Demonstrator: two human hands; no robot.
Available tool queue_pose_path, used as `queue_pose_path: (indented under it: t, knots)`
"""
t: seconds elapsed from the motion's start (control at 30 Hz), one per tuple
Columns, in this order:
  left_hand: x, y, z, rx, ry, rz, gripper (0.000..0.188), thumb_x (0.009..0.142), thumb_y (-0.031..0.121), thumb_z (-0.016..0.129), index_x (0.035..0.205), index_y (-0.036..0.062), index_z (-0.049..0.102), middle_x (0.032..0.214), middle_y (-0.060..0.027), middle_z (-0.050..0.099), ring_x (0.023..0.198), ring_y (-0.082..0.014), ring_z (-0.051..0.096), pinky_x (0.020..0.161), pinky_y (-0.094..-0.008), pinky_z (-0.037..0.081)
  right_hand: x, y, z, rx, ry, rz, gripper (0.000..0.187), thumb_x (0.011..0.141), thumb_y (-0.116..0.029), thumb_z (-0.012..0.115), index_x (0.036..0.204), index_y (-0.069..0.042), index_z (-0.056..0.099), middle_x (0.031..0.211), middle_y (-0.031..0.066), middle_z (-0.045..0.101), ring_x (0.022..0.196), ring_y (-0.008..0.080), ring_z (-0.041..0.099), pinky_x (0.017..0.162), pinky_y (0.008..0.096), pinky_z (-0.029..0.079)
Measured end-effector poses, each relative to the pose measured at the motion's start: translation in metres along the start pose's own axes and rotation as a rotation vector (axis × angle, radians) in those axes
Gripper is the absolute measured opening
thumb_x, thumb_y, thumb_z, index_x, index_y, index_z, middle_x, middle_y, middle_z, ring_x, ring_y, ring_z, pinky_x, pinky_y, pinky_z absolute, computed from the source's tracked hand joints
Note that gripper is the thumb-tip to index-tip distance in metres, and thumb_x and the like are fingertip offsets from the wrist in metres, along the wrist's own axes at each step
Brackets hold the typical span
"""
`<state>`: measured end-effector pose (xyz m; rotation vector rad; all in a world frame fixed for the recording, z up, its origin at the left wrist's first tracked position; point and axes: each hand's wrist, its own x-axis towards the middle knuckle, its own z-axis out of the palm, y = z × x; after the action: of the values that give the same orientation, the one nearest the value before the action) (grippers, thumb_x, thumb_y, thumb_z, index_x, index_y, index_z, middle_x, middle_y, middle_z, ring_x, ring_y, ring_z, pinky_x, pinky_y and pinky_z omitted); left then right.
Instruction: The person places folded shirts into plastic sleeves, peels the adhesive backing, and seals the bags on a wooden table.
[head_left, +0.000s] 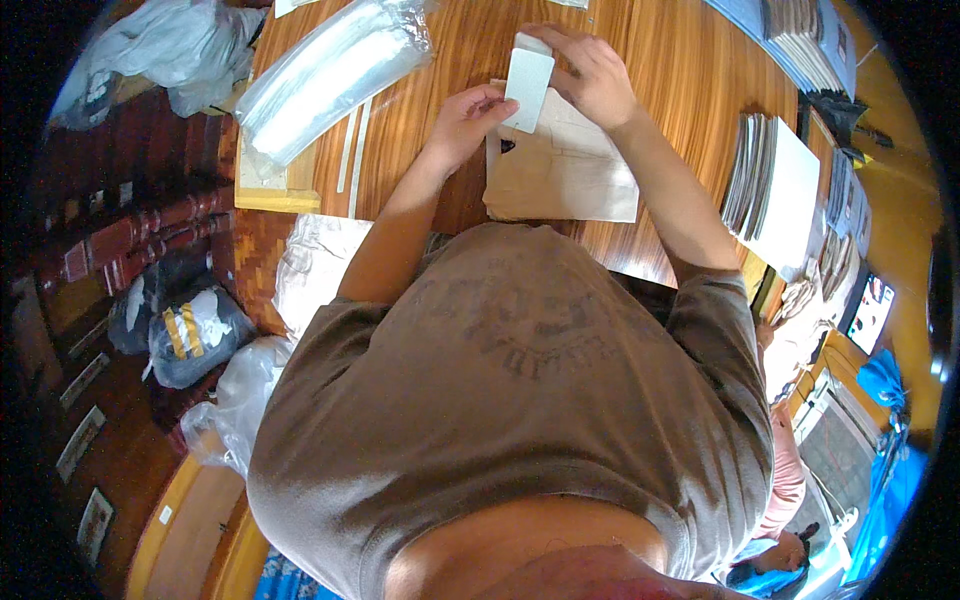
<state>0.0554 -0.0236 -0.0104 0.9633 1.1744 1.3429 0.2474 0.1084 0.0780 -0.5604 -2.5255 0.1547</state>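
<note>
A pale, thin rectangular card (531, 85) with rounded corners is held up over the table, beyond my chest. My left hand (470, 120) pinches its lower left edge, with the thumb lying across the front. The fingers of my right hand (598, 80) curl over the card's top end, and the thumb is bent near its right edge. Beneath both hands lies a flat beige sheet (565, 185), paper or cloth, at the table's near edge. A small dark spot shows near its left side, too small to make out.
Clear plastic sleeves (335, 80) and two thin pale strips (354, 145) lie on the wooden table (675, 60) to the left. Stacked sheets (770, 190) stand at the right edge. Plastic bags (200, 330) sit left on the floor. Another person's pink sleeve (785, 475) shows at lower right.
</note>
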Motion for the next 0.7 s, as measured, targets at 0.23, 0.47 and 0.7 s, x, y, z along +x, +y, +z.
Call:
queue_pose_path:
  t: [0.23,0.47,0.7]
  knots:
    - [-0.017,0.043,0.050,0.479,0.246,0.159,0.029,0.098,0.021,0.074,0.120,0.0032,0.066,0.103,-0.0103,0.077,0.091,-0.0179,0.075,0.073,-0.0338,0.060,-0.047,-0.025,-0.005,1.019,0.308,1.101,0.045,0.104,-0.022,0.063,0.141,0.002,0.057,0.124,0.0143,0.071,0.113,0.0238,0.069,0.093,0.0373,0.059]
    - [-0.035,0.009,0.075,0.992,-0.212,0.769,0.041,0.086,0.022,0.080,0.126,0.0156,0.071,0.132,-0.0032,0.070,0.121,-0.0249,0.066,0.099,-0.0394,0.057,-0.110,-0.056,0.009,1.101,0.590,1.236,0.055,0.102,-0.020,0.068,0.144,0.004,0.042,0.118,0.0166,0.069,0.100,0.0227,0.071,0.090,0.0358,0.059]
    - [-0.024,-0.011,0.046,1.095,-0.353,0.634,0.061,0.082,0.036,0.084,0.137,0.0159,0.066,0.142,-0.0039,0.063,0.134,-0.0264,0.055,0.112,-0.0420,0.047,-0.149,-0.055,0.008,0.829,0.357,1.295,0.050,0.091,-0.025,0.082,0.124,0.005,0.061,0.117,0.0144,0.067,0.102,0.0190,0.069,0.085,0.0310,0.058]
